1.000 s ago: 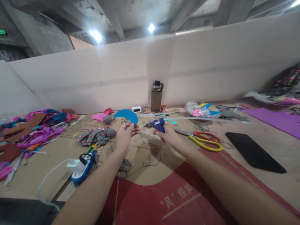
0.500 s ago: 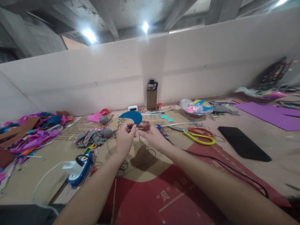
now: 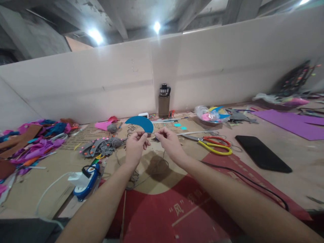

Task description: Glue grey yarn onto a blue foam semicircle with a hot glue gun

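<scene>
My left hand [image 3: 135,147] is closed in a pinch on the lower edge of a blue half-round foam piece [image 3: 140,123], held above the cardboard-covered table [image 3: 157,189]. My right hand [image 3: 170,143] is closed beside it, fingertips pinching a thin grey string [image 3: 164,156] that hangs down to a loose tangle on the table. The two hands are a few centimetres apart. The glue gun is hidden behind my right hand; only its black cord [image 3: 248,182] shows, running along my right forearm.
Red-and-yellow scissors [image 3: 215,145] and a black flat pad [image 3: 263,158] lie right of my hands. A brown bottle [image 3: 164,101] stands at the white back wall. Grey felt pieces [image 3: 101,146], a blue-white device [image 3: 85,177], colourful scraps [image 3: 32,141], and a purple sheet [image 3: 291,122] surround.
My right hand put down the blue glue gun it held a second ago and moved to the string beside the foam piece. The foam piece has tipped up slightly.
</scene>
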`<action>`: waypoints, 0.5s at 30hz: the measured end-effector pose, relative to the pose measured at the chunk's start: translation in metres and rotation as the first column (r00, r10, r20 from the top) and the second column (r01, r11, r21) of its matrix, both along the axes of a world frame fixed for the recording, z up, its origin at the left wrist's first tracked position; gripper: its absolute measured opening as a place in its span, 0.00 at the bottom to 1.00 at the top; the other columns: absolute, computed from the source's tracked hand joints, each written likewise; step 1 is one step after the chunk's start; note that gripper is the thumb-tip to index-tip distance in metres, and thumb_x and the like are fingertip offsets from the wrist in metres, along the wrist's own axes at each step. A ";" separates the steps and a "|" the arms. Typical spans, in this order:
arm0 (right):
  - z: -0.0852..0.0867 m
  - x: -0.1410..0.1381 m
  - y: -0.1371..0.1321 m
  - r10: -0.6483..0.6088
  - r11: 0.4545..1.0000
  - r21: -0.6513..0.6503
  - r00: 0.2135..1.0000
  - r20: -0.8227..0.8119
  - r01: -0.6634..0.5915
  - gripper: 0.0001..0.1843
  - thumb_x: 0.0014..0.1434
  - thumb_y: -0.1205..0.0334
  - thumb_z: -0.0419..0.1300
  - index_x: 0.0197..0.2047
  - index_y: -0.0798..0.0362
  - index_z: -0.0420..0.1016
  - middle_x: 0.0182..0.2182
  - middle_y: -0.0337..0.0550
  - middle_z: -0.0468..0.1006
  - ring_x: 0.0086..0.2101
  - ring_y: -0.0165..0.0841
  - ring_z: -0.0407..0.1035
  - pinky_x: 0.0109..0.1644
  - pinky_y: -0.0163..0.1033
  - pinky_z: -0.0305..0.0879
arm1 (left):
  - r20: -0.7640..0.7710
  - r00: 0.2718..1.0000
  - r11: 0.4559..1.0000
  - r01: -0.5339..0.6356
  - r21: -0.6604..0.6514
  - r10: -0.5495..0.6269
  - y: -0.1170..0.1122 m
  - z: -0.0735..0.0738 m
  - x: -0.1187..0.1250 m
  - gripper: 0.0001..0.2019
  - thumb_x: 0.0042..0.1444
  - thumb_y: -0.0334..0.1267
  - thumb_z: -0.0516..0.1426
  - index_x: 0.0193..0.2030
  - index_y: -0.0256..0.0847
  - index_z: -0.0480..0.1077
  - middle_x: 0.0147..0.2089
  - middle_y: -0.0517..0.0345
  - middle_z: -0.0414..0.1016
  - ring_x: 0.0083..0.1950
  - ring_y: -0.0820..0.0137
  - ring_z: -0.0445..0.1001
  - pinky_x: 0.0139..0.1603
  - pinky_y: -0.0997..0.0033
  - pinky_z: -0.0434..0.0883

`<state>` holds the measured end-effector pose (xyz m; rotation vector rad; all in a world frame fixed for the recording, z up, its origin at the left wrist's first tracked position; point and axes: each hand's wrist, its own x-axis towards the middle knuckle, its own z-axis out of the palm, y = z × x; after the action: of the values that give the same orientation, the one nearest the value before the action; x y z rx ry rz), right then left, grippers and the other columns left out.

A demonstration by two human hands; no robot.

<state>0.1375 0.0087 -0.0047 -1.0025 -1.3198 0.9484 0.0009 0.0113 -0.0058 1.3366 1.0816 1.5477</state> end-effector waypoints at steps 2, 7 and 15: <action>0.000 0.000 0.000 -0.009 1.000 0.016 1.000 -0.006 0.009 0.11 0.52 0.54 0.59 0.26 0.53 0.67 0.21 0.33 0.63 0.23 0.27 0.53 0.29 0.35 0.52 | 0.050 0.999 1.000 0.023 -0.012 -0.022 -0.001 0.000 0.001 0.11 0.49 0.41 0.60 0.33 0.36 0.67 0.26 0.58 0.74 0.19 0.78 0.66 0.17 0.78 0.58; -0.001 -0.001 0.001 -0.007 1.000 0.021 1.000 0.004 0.007 0.13 0.51 0.53 0.59 0.24 0.53 0.66 0.21 0.34 0.63 0.25 0.27 0.54 0.30 0.35 0.52 | 0.138 0.988 0.997 0.070 -0.028 -0.065 -0.004 0.002 0.003 0.11 0.48 0.40 0.61 0.34 0.36 0.67 0.29 0.56 0.75 0.21 0.78 0.68 0.18 0.79 0.58; -0.005 0.000 0.005 0.032 0.999 -0.041 0.996 -0.085 -0.036 0.11 0.49 0.54 0.61 0.25 0.53 0.69 0.22 0.34 0.65 0.23 0.26 0.53 0.28 0.34 0.50 | 0.221 0.966 0.986 0.150 -0.072 -0.131 -0.007 0.005 0.005 0.11 0.46 0.38 0.62 0.32 0.36 0.66 0.21 0.62 0.69 0.19 0.78 0.66 0.18 0.80 0.57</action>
<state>0.1372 0.0133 -0.0096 -0.9646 -1.2539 1.0376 0.0059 0.0048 -0.0012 1.1311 0.8893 1.4838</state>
